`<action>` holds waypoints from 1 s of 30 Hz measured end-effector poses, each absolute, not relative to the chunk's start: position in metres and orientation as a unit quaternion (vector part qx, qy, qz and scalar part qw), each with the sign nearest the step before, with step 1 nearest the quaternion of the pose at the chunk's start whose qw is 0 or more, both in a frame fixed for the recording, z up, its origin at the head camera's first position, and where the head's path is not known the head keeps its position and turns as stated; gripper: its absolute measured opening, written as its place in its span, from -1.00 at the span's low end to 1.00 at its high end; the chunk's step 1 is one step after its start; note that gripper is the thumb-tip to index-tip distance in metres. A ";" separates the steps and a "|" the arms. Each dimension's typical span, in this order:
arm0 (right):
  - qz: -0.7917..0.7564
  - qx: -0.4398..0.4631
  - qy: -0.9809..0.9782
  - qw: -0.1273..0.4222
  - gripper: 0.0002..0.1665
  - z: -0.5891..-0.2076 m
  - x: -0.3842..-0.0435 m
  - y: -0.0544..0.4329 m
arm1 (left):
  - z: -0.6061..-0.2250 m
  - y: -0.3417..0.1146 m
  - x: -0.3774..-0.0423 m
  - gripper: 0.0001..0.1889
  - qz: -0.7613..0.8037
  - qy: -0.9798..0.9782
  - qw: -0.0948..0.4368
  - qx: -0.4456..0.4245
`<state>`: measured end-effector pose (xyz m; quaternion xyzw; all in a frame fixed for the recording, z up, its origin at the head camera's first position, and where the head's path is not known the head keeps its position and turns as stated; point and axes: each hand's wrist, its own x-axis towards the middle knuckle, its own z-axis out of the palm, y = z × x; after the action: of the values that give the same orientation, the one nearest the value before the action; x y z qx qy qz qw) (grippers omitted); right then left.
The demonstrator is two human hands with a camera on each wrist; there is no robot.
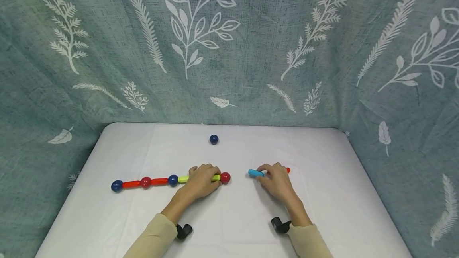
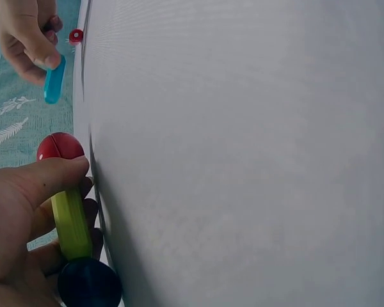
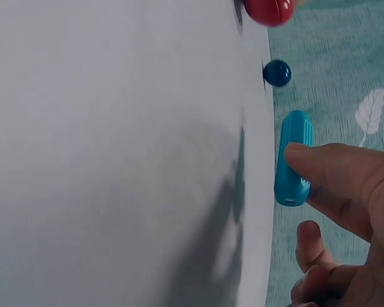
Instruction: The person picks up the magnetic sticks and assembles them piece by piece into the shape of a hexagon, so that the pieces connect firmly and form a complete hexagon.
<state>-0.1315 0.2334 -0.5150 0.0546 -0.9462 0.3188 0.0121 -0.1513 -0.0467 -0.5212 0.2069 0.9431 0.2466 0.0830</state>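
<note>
left hand [image 1: 202, 181] grips one yellow-green rod [image 2: 72, 224]; right hand [image 1: 277, 181] pinches one light-blue rod [image 1: 255, 173]; three navy balls [image 1: 214, 139].

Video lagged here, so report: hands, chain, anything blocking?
Left hand grips yellow-green rod of chain. Right hand pinches blue rod. Nothing seen between red end ball and blue rod.

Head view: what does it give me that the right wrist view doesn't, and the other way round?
Only the head view shows the two red rods and the yellow-green rod in the left hand's grip.

Only the right wrist view shows both ends of the light blue rod; in the head view, the right hand covers one.

Both show the right hand pinching that rod, a red ball, the loose dark blue ball, the white table and the leaf-patterned cloth.
</note>
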 end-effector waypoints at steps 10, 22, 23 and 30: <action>0.332 0.088 -0.939 -0.012 -0.81 -0.522 -0.129 0.206 | -0.523 -0.045 -0.151 -0.77 0.251 0.942 0.083 0.206; 0.327 0.103 -0.939 -0.025 -0.80 -0.521 -0.132 0.190 | -0.523 -0.047 -0.151 -0.78 0.253 0.942 0.074 0.208; 0.326 0.104 -0.939 -0.026 -0.80 -0.520 -0.132 0.189 | -0.523 -0.047 -0.151 -0.78 0.253 0.942 0.074 0.208; 0.325 0.110 -0.939 -0.028 -0.79 -0.520 -0.134 0.186 | -0.525 -0.048 -0.152 -0.78 0.252 0.942 0.076 0.207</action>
<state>-0.1342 0.1856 -0.5201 0.1101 -0.9390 0.3247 -0.0275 -0.1520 -0.0476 -0.5246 0.2067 0.9422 0.2524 0.0757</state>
